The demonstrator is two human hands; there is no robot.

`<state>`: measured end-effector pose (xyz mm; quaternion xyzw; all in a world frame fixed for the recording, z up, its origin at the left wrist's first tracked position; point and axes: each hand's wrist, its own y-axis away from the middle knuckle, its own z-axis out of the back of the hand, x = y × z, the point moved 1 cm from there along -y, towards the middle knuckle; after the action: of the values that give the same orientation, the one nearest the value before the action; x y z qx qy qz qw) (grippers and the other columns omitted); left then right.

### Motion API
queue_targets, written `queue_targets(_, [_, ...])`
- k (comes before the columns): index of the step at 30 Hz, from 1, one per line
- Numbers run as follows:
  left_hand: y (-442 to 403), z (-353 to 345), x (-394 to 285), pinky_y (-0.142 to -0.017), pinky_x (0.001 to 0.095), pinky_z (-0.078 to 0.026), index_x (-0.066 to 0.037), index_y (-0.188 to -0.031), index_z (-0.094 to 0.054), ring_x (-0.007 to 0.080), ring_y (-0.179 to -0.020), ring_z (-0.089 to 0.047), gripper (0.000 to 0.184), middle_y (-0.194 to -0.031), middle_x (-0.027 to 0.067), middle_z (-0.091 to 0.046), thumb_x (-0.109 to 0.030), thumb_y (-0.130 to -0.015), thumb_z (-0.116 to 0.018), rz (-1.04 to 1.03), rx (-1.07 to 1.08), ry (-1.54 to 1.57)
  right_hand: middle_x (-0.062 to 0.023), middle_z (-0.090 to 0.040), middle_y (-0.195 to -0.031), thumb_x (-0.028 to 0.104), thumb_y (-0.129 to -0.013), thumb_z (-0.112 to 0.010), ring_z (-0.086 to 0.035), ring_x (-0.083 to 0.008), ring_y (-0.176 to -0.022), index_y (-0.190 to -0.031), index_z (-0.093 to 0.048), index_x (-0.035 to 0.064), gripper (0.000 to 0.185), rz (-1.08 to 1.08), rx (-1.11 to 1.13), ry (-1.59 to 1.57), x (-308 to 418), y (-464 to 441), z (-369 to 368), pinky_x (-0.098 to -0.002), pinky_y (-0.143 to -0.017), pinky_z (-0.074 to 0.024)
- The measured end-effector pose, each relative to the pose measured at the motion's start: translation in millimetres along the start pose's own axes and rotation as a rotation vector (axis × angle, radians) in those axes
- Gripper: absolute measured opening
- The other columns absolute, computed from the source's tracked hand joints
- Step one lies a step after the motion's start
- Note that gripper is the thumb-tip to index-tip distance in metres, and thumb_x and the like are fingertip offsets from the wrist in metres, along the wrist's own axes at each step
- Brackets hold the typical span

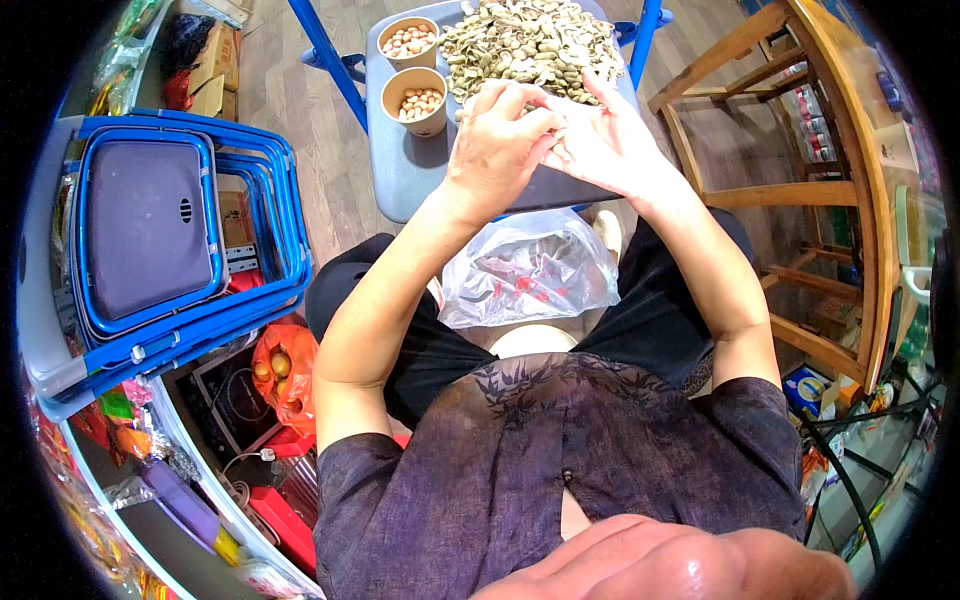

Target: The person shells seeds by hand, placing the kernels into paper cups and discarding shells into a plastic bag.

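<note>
My left hand [500, 140] is closed, thumb and fingers pinched together over the other palm at the front of a small grey table [400, 180]. A small peanut [559, 146], partly hidden by the fingers, shows between the hands. My right hand [615, 140] is palm up beside it, fingers stretched out and apart. Just beyond both hands spreads a heap of peanuts in their shells [530, 45], possibly with loose shells among them. Two brown paper cups stand left of the heap: the nearer cup [420, 125] and the farther cup [405, 58], both holding shelled kernels.
A clear plastic bag [530, 270] lies between my knees below the table. Folded blue-framed tables [150, 230] lean at left, near an orange bag [283, 365] with round brown items. A wooden frame [780, 195] stands at right. Packed shelves line both sides.
</note>
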<state>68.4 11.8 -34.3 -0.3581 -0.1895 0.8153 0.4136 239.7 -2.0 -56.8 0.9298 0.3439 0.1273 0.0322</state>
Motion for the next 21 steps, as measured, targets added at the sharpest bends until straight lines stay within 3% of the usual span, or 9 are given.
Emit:
queue_targets(5, [2, -2, 2, -0.088, 0.0384, -0.044, -0.008, -0.092, -0.069, 0.0288, -0.100, -0.056, 0.015, -0.104, 0.0075, -0.061, -0.008, -0.077, -0.070, 0.010, 0.024, 0.013, -0.0130, -0.059, -0.122, 0.051, -0.099, -0.038, -0.059, -0.0221, -0.104, -0.136, -0.042, -0.0004, 0.064, -0.027, 0.147, -0.081, -1, -2, 4, -0.0418, -0.095, -0.0450])
queue_targets(7, [2, -2, 4, -0.089, 0.0374, -0.044, -0.006, -0.094, -0.068, 0.0269, -0.101, -0.057, 0.013, -0.105, 0.0080, -0.062, -0.009, -0.081, -0.068, 0.063, -0.006, 0.107, -0.0151, -0.058, -0.122, 0.050, -0.099, -0.038, -0.059, -0.0221, -0.104, -0.137, -0.041, -0.0003, 0.063, 0.018, -0.060, -0.033, -3, 2, -7, -0.0435, -0.096, -0.0449])
queue_targets(9, [2, 0, 5, -0.090, 0.0365, -0.044, -0.004, -0.096, -0.067, 0.0249, -0.101, -0.057, 0.013, -0.106, 0.0084, -0.062, -0.010, -0.085, -0.066, 0.112, -0.034, 0.200, -0.0165, -0.058, -0.121, 0.048, -0.100, -0.038, -0.059, -0.0221, -0.104, -0.135, -0.043, -0.0005, 0.060, -0.003, -0.054, -0.048, -5, 3, -15, -0.0419, -0.094, -0.0469])
queue_targets(11, [3, 0, 7, -0.093, 0.0333, -0.043, -0.001, -0.099, -0.066, 0.0186, -0.106, -0.056, 0.014, -0.111, 0.0069, -0.062, -0.012, -0.093, -0.060, 0.457, -0.011, 0.883, -0.0178, -0.059, -0.120, 0.046, -0.100, -0.039, -0.060, -0.0221, -0.104, -0.134, -0.045, -0.0007, 0.058, -0.021, -0.048, -0.064, -4, 4, -13, -0.0404, -0.092, -0.0488])
queue_targets(12, [4, 1, 9, -0.095, 0.0300, -0.042, -0.002, -0.103, -0.065, 0.0129, -0.109, -0.054, 0.016, -0.111, 0.0035, -0.063, -0.014, -0.096, -0.057, 0.582, 0.031, 1.149, -0.0152, -0.061, -0.111, 0.043, -0.100, -0.042, -0.060, -0.0190, -0.095, -0.127, -0.050, -0.0007, 0.053, -0.011, -0.097, 0.046, -1, 4, -5, -0.0342, -0.083, -0.0504])
queue_targets(14, [3, 6, 12, -0.094, 0.0286, -0.042, -0.003, -0.104, -0.066, 0.0122, -0.108, -0.055, 0.016, -0.110, 0.0031, -0.063, -0.014, -0.096, -0.058, 0.585, 0.020, 1.189, -0.0127, -0.063, -0.103, 0.041, -0.100, -0.044, -0.060, -0.0159, -0.086, -0.120, -0.056, -0.0006, 0.048, -0.003, -0.143, 0.158, 1, 5, 4, -0.0280, -0.074, -0.0519])
queue_targets(16, [3, 9, 13, -0.096, 0.0271, -0.040, -0.006, -0.105, -0.067, 0.0109, -0.105, -0.056, 0.016, -0.106, 0.0016, -0.065, -0.014, -0.094, -0.061, 0.626, 0.004, 1.219, -0.0014, -0.058, -0.081, 0.036, -0.099, -0.048, -0.050, -0.0072, -0.065, -0.102, -0.061, 0.0017, 0.037, 0.038, -0.123, 0.315, 0, 8, 2, -0.0180, -0.052, -0.0394])
queue_targets(19, [5, 5, 18, -0.097, 0.0274, -0.039, -0.005, -0.102, -0.067, 0.0101, -0.104, -0.056, 0.014, -0.108, 0.0003, -0.064, -0.015, -0.093, -0.063, 0.675, -0.004, 1.145, 0.0060, -0.048, -0.069, 0.034, -0.098, -0.050, -0.037, -0.0025, -0.055, -0.092, -0.060, 0.0054, 0.030, 0.075, -0.270, 0.586, -4, 13, -20, -0.0182, -0.046, -0.0257])
queue_targets(21, [6, 1, 23, -0.096, 0.0288, -0.039, -0.006, -0.100, -0.067, 0.0124, -0.104, -0.056, 0.013, -0.108, 0.0018, -0.064, -0.015, -0.091, -0.065, 0.623, -0.026, 0.964, 0.0065, -0.045, -0.067, 0.034, -0.098, -0.051, -0.035, -0.0023, -0.053, -0.091, -0.059, 0.0062, 0.030, 0.176, -0.333, 0.784, -12, 12, -23, -0.0184, -0.045, -0.0235])
